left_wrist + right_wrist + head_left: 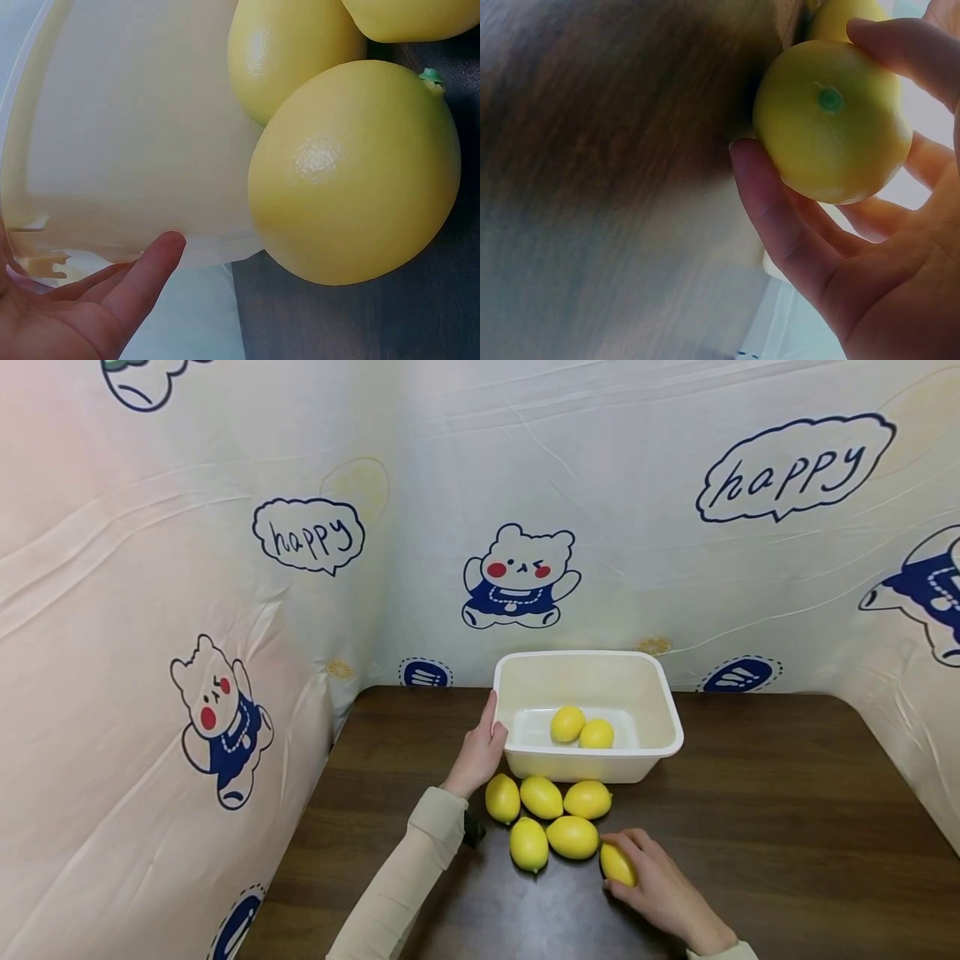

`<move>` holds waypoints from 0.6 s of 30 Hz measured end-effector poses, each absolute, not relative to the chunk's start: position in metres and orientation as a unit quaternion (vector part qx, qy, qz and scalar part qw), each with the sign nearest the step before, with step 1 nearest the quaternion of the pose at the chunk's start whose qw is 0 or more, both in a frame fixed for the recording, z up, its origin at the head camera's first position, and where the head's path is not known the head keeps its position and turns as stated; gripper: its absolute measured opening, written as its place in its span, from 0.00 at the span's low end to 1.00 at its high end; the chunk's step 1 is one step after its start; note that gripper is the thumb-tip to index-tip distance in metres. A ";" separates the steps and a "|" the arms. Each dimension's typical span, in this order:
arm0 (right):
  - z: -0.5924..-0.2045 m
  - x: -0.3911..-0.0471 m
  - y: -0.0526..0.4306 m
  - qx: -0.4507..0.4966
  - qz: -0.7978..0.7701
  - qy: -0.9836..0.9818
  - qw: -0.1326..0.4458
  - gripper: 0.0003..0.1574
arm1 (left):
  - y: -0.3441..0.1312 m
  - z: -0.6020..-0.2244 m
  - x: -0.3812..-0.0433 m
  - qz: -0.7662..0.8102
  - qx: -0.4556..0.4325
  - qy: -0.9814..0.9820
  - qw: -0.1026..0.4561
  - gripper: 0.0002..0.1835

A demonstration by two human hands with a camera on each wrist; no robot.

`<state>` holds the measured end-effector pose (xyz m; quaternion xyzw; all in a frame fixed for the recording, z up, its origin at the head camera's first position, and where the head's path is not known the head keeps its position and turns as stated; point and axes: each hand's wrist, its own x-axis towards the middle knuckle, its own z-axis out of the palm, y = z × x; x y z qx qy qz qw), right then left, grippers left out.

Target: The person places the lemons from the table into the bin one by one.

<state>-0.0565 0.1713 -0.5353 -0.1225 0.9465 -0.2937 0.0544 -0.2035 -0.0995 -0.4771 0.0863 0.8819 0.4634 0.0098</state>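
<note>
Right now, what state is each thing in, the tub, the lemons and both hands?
Tub: upright on the table, two lemons inside.
Left hand: resting against the tub's left side.
Right hand: gripping one lemon at table level.
Loose lemons: five clustered in front of the tub.

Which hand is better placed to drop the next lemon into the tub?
Right. The right hand already grips a lemon on the table, while the left hand rests against the tub wall, steadying it.
</note>
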 end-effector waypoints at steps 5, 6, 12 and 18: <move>-0.535 -0.056 0.172 -0.122 -0.292 0.947 0.059 0.30 | -0.099 -0.477 -0.203 0.462 0.088 0.883 0.007 0.33; -0.535 -0.056 0.172 -0.122 -0.291 0.947 0.059 0.30 | -0.099 -0.477 -0.203 0.461 0.088 0.883 0.007 0.33; -0.535 -0.057 0.172 -0.126 -0.290 0.947 0.050 0.30 | -0.099 -0.478 -0.204 0.462 0.089 0.883 0.008 0.33; -0.532 -0.058 0.173 -0.121 -0.293 0.947 0.052 0.30 | -0.100 -0.478 -0.203 0.463 0.090 0.882 0.009 0.33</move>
